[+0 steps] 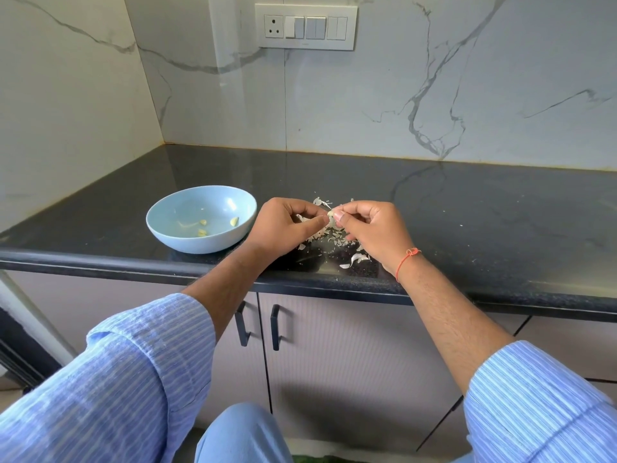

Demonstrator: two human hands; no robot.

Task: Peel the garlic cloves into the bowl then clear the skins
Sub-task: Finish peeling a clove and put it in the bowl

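A garlic clove (332,217) is held between both hands just above the black counter. My left hand (283,227) pinches it from the left with thumb and curled fingers. My right hand (375,232) pinches it from the right; a red thread circles that wrist. Under and around the hands lies a scatter of white garlic skins (359,259). To the left stands a light blue bowl (167,228) holding three peeled cloves (202,222).
The black counter (467,222) runs to marble walls at the back and left, with its rounded front edge close to me. A switch panel (305,26) is mounted on the back wall. Cabinet doors with black handles (275,327) are below the counter.
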